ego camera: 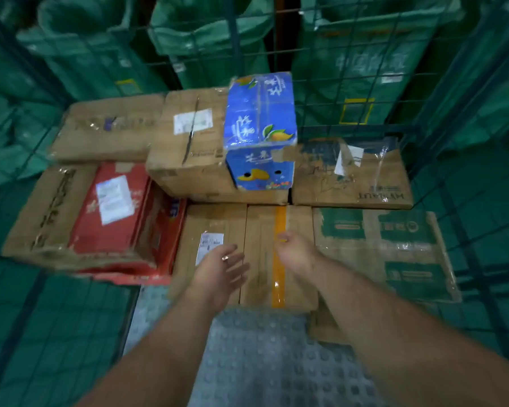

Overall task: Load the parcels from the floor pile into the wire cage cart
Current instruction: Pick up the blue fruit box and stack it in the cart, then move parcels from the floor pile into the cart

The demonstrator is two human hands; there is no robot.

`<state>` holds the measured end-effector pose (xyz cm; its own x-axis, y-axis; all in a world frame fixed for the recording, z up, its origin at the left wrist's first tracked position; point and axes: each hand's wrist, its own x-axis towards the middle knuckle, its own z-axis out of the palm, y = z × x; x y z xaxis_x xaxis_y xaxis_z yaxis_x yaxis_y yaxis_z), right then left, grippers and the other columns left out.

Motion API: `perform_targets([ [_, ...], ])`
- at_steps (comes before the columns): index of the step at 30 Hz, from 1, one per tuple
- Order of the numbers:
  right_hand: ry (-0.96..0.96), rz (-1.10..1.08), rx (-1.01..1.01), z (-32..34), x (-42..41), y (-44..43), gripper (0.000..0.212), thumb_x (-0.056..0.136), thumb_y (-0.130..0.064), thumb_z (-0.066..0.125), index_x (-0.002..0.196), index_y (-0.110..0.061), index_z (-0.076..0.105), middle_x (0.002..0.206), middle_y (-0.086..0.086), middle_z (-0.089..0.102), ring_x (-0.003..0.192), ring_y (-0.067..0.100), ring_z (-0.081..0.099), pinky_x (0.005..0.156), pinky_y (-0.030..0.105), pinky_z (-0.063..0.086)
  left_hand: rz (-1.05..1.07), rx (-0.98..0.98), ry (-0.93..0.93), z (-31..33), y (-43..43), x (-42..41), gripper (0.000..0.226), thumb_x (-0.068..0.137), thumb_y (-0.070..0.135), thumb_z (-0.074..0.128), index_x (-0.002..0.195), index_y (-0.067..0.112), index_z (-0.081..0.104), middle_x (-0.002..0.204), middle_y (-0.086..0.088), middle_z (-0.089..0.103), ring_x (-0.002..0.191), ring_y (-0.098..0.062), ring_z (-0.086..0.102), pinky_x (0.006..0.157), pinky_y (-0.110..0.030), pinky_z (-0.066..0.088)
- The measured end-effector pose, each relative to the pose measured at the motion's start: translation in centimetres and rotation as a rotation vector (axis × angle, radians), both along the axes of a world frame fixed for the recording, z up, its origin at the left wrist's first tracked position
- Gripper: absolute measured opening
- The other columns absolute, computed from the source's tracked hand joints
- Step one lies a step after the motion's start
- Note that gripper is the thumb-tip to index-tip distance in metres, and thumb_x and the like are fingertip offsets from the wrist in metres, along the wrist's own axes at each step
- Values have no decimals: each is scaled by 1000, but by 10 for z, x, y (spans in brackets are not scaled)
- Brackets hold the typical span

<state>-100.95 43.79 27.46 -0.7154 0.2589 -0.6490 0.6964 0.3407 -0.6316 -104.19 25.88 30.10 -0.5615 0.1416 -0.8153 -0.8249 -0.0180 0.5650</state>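
Cart [347,52] part loaded, both hands empty.
I see several parcels [188,148] stacked inside; left hand [221,271] fingers apart, right hand [296,251] loosely curled, both over the taped box [262,230]. Floor pile out of view.

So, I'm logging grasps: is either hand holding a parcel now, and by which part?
Nothing is held. The left hand and right hand are open over the yellow-taped box.

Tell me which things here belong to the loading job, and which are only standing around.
Job: wire cage cart; blue fruit box, red box, yellow-taped box and the other cartons stacked in it; left hand and right hand, both empty.
Not the job: green sacks behind the cage wall.
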Motion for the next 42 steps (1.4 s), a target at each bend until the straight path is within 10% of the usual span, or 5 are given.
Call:
perform_targets([
  [13, -376, -51, -506, 31, 259, -199, 23, 101, -23, 52, 110, -13, 72, 87, 0, 71, 67, 13, 59, 54, 21, 39, 343, -105, -170, 17, -174, 273, 28, 99, 29, 58, 121, 13, 67, 125, -8, 68, 108, -28, 66, 91, -39, 49],
  [27, -255, 353, -257, 81, 355, -386, 22, 101, -27, 50, 112, -15, 66, 95, 3, 67, 78, 16, 58, 65, 28, 41, 615, -37, -58, 55, -358, 468, 18, 98, 29, 61, 110, 18, 68, 105, -5, 72, 90, -23, 67, 76, -34, 49],
  [42, -421, 1269, -107, 60, 559, -692, 16, 100, -28, 56, 106, -20, 68, 94, -2, 72, 79, 14, 61, 70, 29, 44, 1572, -50, -238, 29, -576, 810, 25, 101, 30, 50, 115, 18, 66, 108, -4, 70, 91, -23, 64, 76, -34, 46],
])
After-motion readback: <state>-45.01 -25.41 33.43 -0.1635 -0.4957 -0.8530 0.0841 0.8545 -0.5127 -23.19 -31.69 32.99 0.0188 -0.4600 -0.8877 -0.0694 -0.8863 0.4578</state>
